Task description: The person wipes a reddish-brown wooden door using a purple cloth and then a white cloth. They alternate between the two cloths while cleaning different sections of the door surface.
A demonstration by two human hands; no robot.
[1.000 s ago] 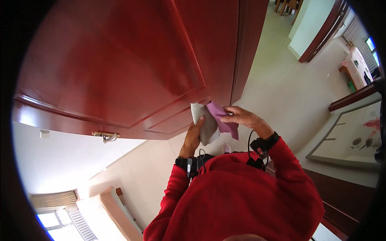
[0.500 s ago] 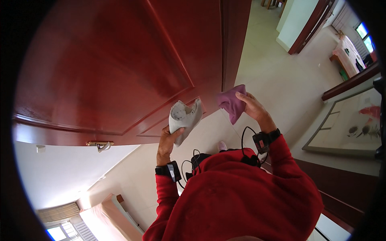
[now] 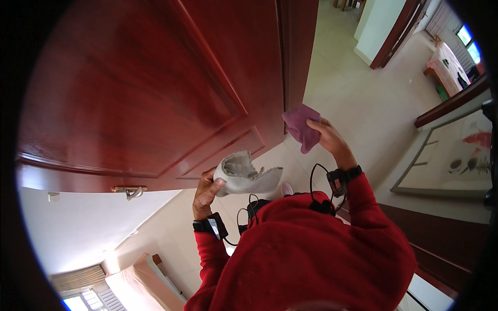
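My left hand (image 3: 206,193) grips a folded grey-white cloth (image 3: 244,175) by its left end, thumb on top. The cloth curls open above and its frayed-looking edge points up and to the right. In my right hand (image 3: 330,139) is a purple cloth (image 3: 301,127), pinched at its right side so that it hangs to the left. The two cloths are apart from each other. Both are held in the air in front of a dark red wooden door (image 3: 171,98), and neither visibly touches it.
A door handle (image 3: 129,191) sits on the door's edge at left. Pale floor tiles (image 3: 363,98) run to a far room with a bed (image 3: 447,67). At right stands a framed picture (image 3: 446,155); another bed (image 3: 140,282) is at lower left. Cables (image 3: 313,181) hang from both wrist devices.
My left hand has moved slightly left and down, and the grey-white cloth has turned from upright to pointing right. My right hand has shifted a little right with the purple cloth.
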